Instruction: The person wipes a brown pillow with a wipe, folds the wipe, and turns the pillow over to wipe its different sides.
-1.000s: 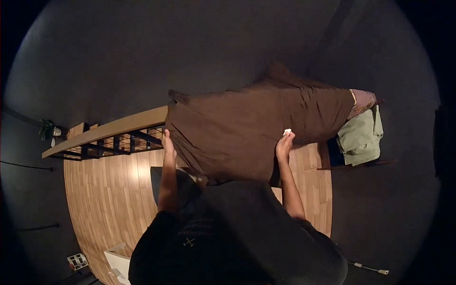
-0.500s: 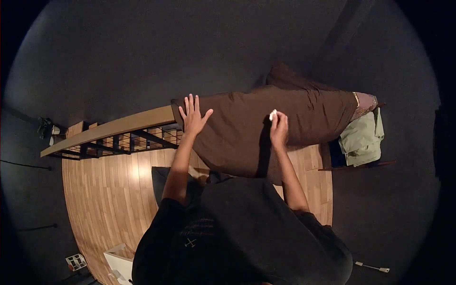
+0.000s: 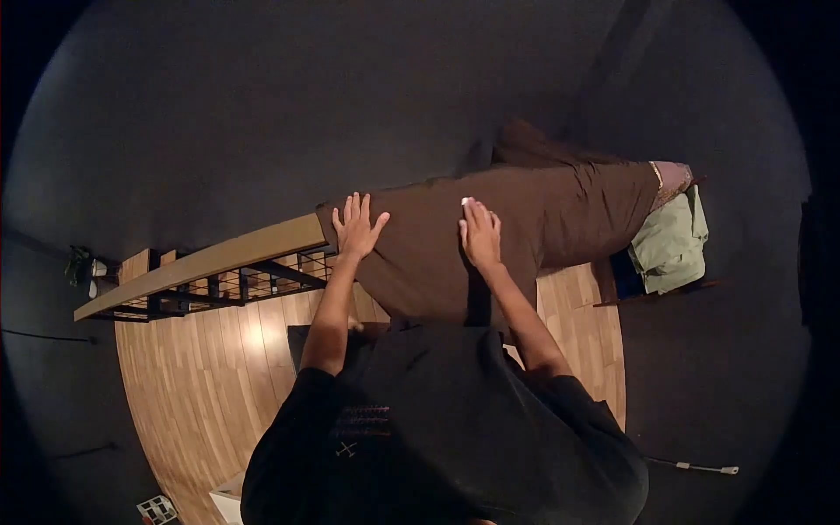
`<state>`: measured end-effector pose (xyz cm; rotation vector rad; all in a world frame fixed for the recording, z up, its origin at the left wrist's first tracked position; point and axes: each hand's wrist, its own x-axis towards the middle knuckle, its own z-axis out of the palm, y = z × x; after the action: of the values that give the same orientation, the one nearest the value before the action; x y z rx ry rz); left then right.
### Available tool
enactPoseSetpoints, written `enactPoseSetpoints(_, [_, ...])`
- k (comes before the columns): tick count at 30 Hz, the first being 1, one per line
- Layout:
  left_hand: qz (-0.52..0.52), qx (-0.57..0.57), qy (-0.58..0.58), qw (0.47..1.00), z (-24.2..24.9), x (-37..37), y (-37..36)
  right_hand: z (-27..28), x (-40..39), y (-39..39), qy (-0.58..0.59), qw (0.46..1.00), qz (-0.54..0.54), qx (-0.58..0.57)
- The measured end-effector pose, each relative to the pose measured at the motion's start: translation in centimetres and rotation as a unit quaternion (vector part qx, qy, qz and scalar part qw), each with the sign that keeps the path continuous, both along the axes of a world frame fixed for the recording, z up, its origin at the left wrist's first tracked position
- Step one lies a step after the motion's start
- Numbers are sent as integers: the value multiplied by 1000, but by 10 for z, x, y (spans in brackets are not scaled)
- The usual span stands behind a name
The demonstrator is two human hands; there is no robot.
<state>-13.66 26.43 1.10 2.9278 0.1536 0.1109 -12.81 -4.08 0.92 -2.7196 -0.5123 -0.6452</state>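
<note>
A dark brown cloth (image 3: 420, 262) is spread over a long surface in front of me and hangs down on the near side. My left hand (image 3: 356, 230) lies flat on its left end, fingers spread and holding nothing. To the right, my right hand (image 3: 481, 234) rests on the cloth, its fingers bent over a small white piece (image 3: 465, 202). Only a bit of that piece shows at the fingertips, too little to tell its kind. Bunched folds of the same cloth lie further right.
A wooden-topped shelf (image 3: 210, 256) with dark wire-grid sides runs off to the left. At the right end are a light green folded cloth (image 3: 672, 245) and a patterned cloth (image 3: 672, 179). Below lies a wood floor (image 3: 192, 376); a cable with a white end (image 3: 729, 470) is at lower right.
My right hand has moved left across the brown cloth with the white piece and now lies flatter on it. My left hand stays on the cloth's left end.
</note>
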Motion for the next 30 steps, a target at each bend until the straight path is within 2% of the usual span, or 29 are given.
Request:
enactPoseSetpoints(5, [-8, 11, 12, 1000, 3, -1, 0, 10, -4, -25, -17, 995, 51, -87])
enactPoseSetpoints(7, [-12, 11, 15, 1000, -1, -2, 2, 15, 7, -42, -59, 987, -133, -74])
enactPoseSetpoints(8, [-10, 10, 14, 1000, -2, -1, 2, 13, 5, -39, -58, 986, -135, -74])
enactPoseSetpoints(10, [-8, 9, 11, 1000, -4, 2, 1, 4, -3, -23, -9, 997, -67, -44])
enactPoseSetpoints(12, [-13, 10, 19, 1000, -1, 3, -2, -9, -31, 4, 34, 989, 139, 41])
enactPoseSetpoints(13, [-14, 11, 27, 999, 1, 3, -3, -8, -37, 5, 35, 989, 139, 41])
enactPoseSetpoints(15, [-10, 13, 43, 999, 6, 1, -2, -4, -44, 6, 8, 983, 180, -33])
enactPoseSetpoints(17, [-6, 12, 55, 998, 10, -3, 2, -3, -31, -19, 24, 994, 78, -71])
enactPoseSetpoints(18, [-7, 10, 62, 998, 13, -2, 2, -6, -22, -36, 26, 994, 81, -69])
enactPoseSetpoints(20, [-8, 0, 73, 997, 18, 1, -3, -12, -10, -64, -43, 985, -133, -106])
enactPoseSetpoints(23, [25, 39, 61, 997, 20, -5, -14, -25, -25, -59, 9, 989, -127, -69])
enactPoseSetpoints(24, [42, 58, 55, 996, 19, -10, -19, -32, -40, -48, 43, 998, 29, -43])
enactPoseSetpoints(25, [61, 76, 49, 994, 18, -14, -25, -37, -52, -46, 76, 979, 186, -16])
enactPoseSetpoints(27, [84, 91, 3, 992, 4, -38, -36, -36, -58, -54, 81, 950, 293, -64])
enactPoseSetpoints(28, [95, 92, 4, 991, -9, -56, -40, -31, -52, -63, 80, 947, 303, -65])
enactPoseSetpoints(30, [60, 7, -84, 995, -37, -101, -51, -21, -30, -92, 15, 989, 72, -129])
